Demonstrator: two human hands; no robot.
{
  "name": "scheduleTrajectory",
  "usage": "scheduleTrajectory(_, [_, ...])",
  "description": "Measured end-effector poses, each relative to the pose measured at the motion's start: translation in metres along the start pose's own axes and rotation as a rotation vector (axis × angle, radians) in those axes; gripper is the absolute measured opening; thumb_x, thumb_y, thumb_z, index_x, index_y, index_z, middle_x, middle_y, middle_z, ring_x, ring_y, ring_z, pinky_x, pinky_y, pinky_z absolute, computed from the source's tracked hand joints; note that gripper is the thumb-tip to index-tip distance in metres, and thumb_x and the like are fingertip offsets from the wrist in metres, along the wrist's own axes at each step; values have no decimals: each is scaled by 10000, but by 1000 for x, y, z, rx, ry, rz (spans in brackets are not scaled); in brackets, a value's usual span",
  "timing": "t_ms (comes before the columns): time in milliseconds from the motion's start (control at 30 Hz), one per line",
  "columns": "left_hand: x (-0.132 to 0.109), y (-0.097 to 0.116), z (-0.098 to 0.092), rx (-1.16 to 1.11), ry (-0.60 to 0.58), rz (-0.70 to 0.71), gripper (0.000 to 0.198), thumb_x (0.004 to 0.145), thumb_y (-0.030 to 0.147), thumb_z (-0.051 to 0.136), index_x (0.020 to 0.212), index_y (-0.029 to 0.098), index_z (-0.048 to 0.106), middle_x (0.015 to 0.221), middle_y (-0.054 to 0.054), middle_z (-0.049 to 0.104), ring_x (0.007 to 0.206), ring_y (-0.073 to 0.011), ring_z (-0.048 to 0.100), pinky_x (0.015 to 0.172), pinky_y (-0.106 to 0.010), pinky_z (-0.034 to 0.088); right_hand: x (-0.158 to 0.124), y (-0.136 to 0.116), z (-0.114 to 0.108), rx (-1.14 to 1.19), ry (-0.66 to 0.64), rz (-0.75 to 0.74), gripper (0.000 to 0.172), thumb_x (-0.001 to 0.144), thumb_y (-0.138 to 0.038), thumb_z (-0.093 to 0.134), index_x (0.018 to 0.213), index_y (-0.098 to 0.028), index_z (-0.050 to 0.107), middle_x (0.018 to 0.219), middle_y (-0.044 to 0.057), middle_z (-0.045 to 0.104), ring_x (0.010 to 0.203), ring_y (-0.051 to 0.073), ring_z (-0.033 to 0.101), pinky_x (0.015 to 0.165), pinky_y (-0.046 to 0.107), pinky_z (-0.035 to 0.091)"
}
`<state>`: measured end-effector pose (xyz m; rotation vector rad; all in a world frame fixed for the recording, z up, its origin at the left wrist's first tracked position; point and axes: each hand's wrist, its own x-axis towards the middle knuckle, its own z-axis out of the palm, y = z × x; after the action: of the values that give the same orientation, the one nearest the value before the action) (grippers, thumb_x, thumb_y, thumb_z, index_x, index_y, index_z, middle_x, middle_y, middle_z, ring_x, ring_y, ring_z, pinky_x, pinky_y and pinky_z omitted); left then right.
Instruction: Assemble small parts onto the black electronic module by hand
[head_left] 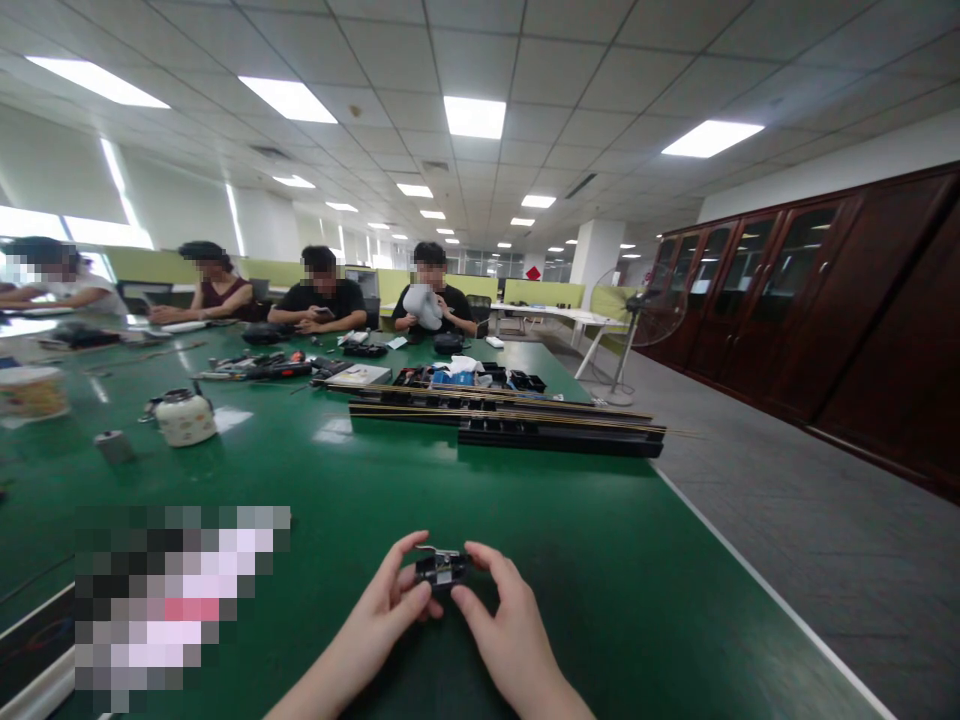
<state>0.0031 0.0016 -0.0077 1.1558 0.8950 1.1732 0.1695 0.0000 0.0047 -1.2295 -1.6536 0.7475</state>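
Both of my hands meet low in the middle of the head view, over the green table (570, 540). My left hand (382, 610) and my right hand (502, 620) pinch a small black part (441, 569) between thumbs and fingertips. The part has a light label on its face and a thin metal wire on top. It is held just above the table top.
Long black rails (517, 420) with thin rods lie across the table ahead. A small white kettle (184, 416) stands to the left, with tools and boxes (450, 376) beyond. Several people sit at the far end. A pedestal fan (637, 330) and dark wooden cabinets (825, 300) are on the right.
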Motion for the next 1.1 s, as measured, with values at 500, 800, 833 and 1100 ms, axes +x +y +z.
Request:
scheduleTrajectory(500, [2, -6, -1, 7, -97, 32, 377, 732, 364, 605, 1032, 243, 412, 971, -36, 594, 688, -126, 571, 672, -290, 428, -1, -3, -2, 13, 32, -84, 299, 768, -264, 527, 1063, -230, 558, 1016, 54, 639, 933, 199, 594, 843, 326, 474])
scheduleTrajectory(800, [3, -7, -3, 3, -75, 32, 438, 727, 322, 617, 1095, 243, 392, 1020, -59, 571, 770, -162, 575, 690, -309, 446, -1, -4, -2, 10, -16, -59, 323, 774, -247, 516, 1096, -234, 531, 1073, 55, 607, 984, 192, 566, 887, 336, 448])
scheduleTrajectory(833, [3, -7, -3, 4, -71, 29, 428, 724, 318, 621, 1084, 241, 401, 1013, -57, 572, 784, -168, 575, 685, -306, 448, -1, -4, -2, 11, -19, -74, 319, 771, -242, 519, 1089, -234, 540, 1082, 58, 602, 1005, 194, 556, 902, 341, 437])
scheduleTrajectory(1100, [3, -5, -1, -21, -105, -2, 409, 685, 278, 667, 1019, 251, 431, 981, -39, 608, 898, -191, 573, 722, -294, 440, 0, -9, -3, -6, -74, -80, 173, 735, -246, 581, 891, -248, 657, 1067, 68, 600, 1045, 214, 538, 918, 364, 414])
